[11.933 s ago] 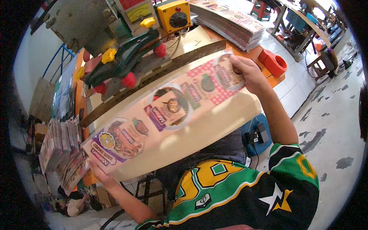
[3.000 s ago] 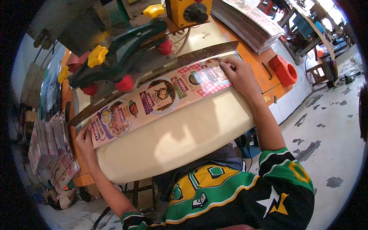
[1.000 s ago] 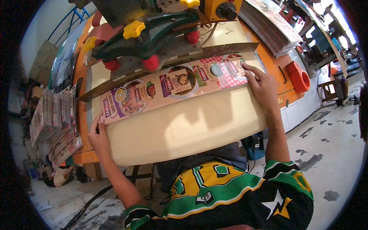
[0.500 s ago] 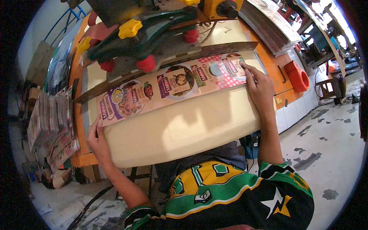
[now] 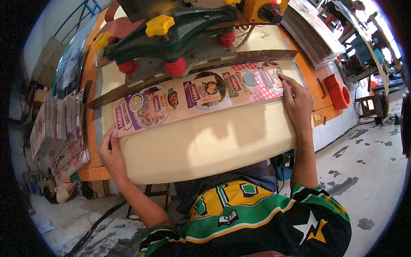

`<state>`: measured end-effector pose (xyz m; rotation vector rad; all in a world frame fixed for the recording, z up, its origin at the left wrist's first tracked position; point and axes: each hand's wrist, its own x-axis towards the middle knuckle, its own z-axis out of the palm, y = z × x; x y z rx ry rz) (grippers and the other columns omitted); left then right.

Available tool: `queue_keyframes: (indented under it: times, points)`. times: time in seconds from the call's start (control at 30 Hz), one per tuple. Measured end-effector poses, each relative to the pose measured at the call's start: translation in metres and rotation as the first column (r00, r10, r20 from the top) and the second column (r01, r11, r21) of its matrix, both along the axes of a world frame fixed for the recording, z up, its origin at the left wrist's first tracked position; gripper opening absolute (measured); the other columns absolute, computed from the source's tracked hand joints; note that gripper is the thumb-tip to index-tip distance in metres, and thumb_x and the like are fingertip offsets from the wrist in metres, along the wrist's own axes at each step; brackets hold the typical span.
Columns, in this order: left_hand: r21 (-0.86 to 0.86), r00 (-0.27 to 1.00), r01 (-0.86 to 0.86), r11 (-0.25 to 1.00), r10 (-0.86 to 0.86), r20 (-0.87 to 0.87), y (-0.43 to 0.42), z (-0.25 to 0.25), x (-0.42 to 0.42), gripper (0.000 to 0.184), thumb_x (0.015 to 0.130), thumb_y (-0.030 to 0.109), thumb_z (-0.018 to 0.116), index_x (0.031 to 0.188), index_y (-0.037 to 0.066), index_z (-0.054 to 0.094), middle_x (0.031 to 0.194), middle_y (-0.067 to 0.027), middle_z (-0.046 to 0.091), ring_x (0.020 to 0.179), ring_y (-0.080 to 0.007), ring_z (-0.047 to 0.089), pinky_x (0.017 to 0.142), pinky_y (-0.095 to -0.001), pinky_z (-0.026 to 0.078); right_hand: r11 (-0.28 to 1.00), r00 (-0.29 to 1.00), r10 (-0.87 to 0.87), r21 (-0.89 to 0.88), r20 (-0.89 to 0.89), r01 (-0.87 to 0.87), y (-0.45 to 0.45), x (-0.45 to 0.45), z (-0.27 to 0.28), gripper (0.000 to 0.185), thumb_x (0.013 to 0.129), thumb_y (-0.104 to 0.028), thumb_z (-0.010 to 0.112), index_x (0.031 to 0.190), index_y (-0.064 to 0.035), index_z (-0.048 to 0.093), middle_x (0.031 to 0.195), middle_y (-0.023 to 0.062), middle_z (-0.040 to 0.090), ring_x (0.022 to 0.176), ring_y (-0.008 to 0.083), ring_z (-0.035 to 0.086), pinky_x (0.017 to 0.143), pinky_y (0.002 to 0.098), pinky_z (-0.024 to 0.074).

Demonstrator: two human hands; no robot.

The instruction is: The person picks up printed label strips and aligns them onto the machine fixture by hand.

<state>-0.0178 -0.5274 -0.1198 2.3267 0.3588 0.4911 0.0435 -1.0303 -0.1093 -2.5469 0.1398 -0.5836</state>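
A long printed sheet (image 5: 174, 112) with food pictures and "Mahsuri" labels lies slanted across a cream-covered surface (image 5: 205, 143), which curves down at the front. Its far edge runs along a dark metal bar (image 5: 267, 56). My left hand (image 5: 112, 152) is closed at the sheet's near left corner, thumb and finger pinching there. At the right end, my right hand (image 5: 298, 102) has its thumb and forefinger on the sheet's edge, the other fingers curled and partly hidden. Beyond the bar stands a dark green machine arm (image 5: 192, 23) with yellow knobs and red feet.
Stacks of printed sheets stand at the left (image 5: 60, 126) and at the back right (image 5: 314, 32). A red ring-shaped object (image 5: 338, 92) and a black hex key (image 5: 321, 87) lie on the orange tabletop (image 5: 314, 100). A yellow control box (image 5: 261, 10) is at the back.
The view has shifted slightly, so the machine and table appear a little further right. Both hands keep their places at the ends of the sheet, which stays along the bar.
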Motion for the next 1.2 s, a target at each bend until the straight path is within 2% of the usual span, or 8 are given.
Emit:
queue_keyframes:
  times: [0.27, 0.33, 0.57, 0.83, 1.2]
  points:
    - [0.016, 1.0, -0.004, 1.0, 0.004, 0.016, -0.0089, 0.004, 0.0011, 0.04, 0.105, 0.031, 0.056, 0.128, 0.0, 0.069, 0.12, -0.017, 0.071, 0.108, -0.0248, 0.064, 0.1, -0.036, 0.046, 0.999, 1.0, -0.024, 0.027, -0.01, 0.024, 0.0013, -0.0004, 0.002, 0.026, 0.099, -0.027, 0.062, 0.12, -0.0194, 0.074, 0.099, 0.0151, 0.074, 0.082, 0.0289, 0.073, 0.075, 0.0385, 0.0548]
    - [0.086, 1.0, -0.023, 0.996, 0.022, 0.006, -0.0062, 0.0032, -0.0001, 0.04, 0.105, 0.031, 0.055, 0.128, 0.0, 0.069, 0.117, -0.0176, 0.071, 0.106, -0.0251, 0.064, 0.099, -0.0364, 0.046, 0.999, 1.0, -0.019, 0.045, -0.01, 0.019, 0.0006, 0.0002, 0.0022, 0.026, 0.099, -0.026, 0.062, 0.12, -0.0185, 0.074, 0.098, 0.0154, 0.074, 0.081, 0.0294, 0.072, 0.074, 0.0387, 0.0546]
    - [0.073, 1.0, -0.017, 0.997, 0.016, 0.006, -0.0034, 0.0006, -0.0003, 0.041, 0.105, 0.032, 0.055, 0.129, 0.0, 0.068, 0.113, -0.0178, 0.07, 0.106, -0.0249, 0.063, 0.099, -0.0366, 0.046, 1.0, 1.0, -0.011, -0.01, 0.027, 0.012, -0.0025, 0.0011, -0.002, 0.026, 0.098, -0.025, 0.062, 0.12, -0.0182, 0.074, 0.092, 0.0161, 0.073, 0.079, 0.0311, 0.071, 0.071, 0.0399, 0.0535]
    - [0.039, 0.999, -0.046, 0.998, 0.047, -0.028, -0.0057, 0.0035, 0.0001, 0.042, 0.106, 0.031, 0.054, 0.129, -0.001, 0.068, 0.12, -0.0172, 0.07, 0.11, -0.0239, 0.063, 0.101, -0.0362, 0.045, 1.0, 1.0, -0.013, -0.028, 0.029, 0.013, -0.0047, 0.0022, -0.0053, 0.026, 0.097, -0.026, 0.063, 0.12, -0.0191, 0.075, 0.093, 0.0159, 0.074, 0.079, 0.0306, 0.071, 0.07, 0.0403, 0.0534]
    - [0.03, 1.0, -0.006, 1.0, 0.006, 0.008, -0.0028, 0.0002, 0.0003, 0.043, 0.105, 0.034, 0.055, 0.129, -0.001, 0.068, 0.119, -0.0181, 0.071, 0.109, -0.0244, 0.064, 0.1, -0.0369, 0.046, 0.999, 1.0, -0.02, -0.029, 0.02, 0.021, -0.004, 0.002, -0.0045, 0.026, 0.099, -0.028, 0.062, 0.12, -0.0197, 0.075, 0.091, 0.0151, 0.073, 0.079, 0.03, 0.071, 0.071, 0.0401, 0.0533]
